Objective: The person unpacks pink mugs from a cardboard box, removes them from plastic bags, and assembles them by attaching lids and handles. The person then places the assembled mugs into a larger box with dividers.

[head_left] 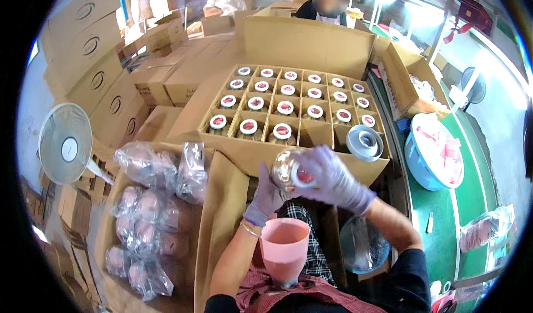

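Glass jar [282,170] clasped between gloved left hand [267,195] and gloved right hand [328,175], white lid [303,176] turned right, held at near side of divided carton [250,151], pink cup [285,249] set nearer, bagged pink items [147,230] packed at left

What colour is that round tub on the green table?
The tub is light blue; it shows best in the head view.
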`<state>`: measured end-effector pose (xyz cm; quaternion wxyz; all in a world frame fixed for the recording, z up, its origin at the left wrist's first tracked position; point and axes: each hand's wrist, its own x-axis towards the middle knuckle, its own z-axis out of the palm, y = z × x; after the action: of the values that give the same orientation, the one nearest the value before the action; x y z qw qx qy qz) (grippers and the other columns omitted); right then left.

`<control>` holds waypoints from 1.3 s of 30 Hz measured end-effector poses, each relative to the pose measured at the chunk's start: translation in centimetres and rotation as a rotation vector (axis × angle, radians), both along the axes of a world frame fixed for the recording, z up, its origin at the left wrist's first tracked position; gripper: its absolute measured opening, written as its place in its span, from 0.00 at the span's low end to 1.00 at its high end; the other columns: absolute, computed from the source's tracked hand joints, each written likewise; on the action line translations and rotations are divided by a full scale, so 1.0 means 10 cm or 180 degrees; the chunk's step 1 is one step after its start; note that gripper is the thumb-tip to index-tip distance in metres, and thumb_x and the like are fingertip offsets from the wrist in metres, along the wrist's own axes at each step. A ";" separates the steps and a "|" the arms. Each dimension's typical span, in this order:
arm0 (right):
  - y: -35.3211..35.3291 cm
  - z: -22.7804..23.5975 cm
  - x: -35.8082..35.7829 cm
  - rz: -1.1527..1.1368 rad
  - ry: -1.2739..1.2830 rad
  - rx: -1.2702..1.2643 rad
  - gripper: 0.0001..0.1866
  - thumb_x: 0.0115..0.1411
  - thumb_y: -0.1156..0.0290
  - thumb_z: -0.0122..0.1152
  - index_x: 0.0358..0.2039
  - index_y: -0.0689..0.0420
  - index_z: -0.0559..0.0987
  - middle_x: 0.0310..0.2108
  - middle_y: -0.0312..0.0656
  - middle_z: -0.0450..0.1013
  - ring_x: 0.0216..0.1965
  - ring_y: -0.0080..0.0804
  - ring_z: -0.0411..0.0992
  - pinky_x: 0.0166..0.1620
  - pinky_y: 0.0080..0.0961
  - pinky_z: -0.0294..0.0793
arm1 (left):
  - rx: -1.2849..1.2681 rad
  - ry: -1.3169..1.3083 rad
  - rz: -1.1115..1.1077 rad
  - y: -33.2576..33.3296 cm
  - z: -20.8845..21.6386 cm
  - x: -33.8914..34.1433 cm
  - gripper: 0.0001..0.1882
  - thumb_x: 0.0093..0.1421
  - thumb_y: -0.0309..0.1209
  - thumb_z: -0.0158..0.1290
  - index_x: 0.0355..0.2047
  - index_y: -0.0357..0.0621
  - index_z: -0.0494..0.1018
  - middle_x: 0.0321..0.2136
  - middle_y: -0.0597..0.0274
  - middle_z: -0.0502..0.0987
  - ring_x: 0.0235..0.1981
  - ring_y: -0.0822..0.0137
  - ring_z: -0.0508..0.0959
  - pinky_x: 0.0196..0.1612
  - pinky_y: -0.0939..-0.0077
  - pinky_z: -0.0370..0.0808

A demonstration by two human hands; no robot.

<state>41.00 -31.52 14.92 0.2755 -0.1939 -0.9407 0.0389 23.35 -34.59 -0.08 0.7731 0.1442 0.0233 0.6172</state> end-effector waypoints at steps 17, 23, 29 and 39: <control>-0.57 -1.55 0.46 0.0116 0.1009 -0.2893 0.24 0.64 0.63 0.57 0.57 0.63 0.71 0.56 0.53 0.66 0.59 0.46 0.65 0.61 0.36 0.64 | 0.0716 0.3800 -0.0027 -0.84 -0.34 -0.41 0.44 0.53 0.44 0.63 0.67 0.44 0.57 0.62 0.54 0.64 0.63 0.58 0.64 0.66 0.66 0.60; -0.62 -1.83 0.59 -0.0264 0.0864 -0.3327 0.22 0.66 0.67 0.55 0.58 0.64 0.70 0.57 0.47 0.65 0.59 0.35 0.65 0.62 0.31 0.64 | 0.2065 0.5492 -0.0785 -0.75 -0.34 -0.46 0.41 0.50 0.52 0.62 0.59 0.39 0.66 0.51 0.46 0.74 0.56 0.53 0.72 0.61 0.64 0.65; -0.65 -1.79 0.58 -0.0375 0.0738 -0.3402 0.22 0.65 0.68 0.56 0.57 0.63 0.71 0.55 0.47 0.66 0.57 0.35 0.66 0.60 0.30 0.66 | 0.2475 0.7827 -0.2250 -0.64 0.02 0.00 0.34 0.59 0.60 0.48 0.41 0.36 0.76 0.35 0.45 0.80 0.39 0.48 0.80 0.45 0.58 0.75; 0.18 -1.06 0.82 -0.0714 0.0983 -0.1100 0.16 0.59 0.70 0.61 0.48 0.59 0.78 0.45 0.49 0.75 0.51 0.45 0.73 0.55 0.37 0.71 | 0.2350 0.4765 -0.2296 -0.63 -0.46 -0.50 0.31 0.61 0.29 0.49 0.66 0.46 0.61 0.66 0.55 0.62 0.67 0.60 0.60 0.69 0.67 0.54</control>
<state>49.22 -29.70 4.30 0.3812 -0.3330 -0.8395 0.1975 18.30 -40.87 -4.64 0.6069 0.7445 0.2736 0.0511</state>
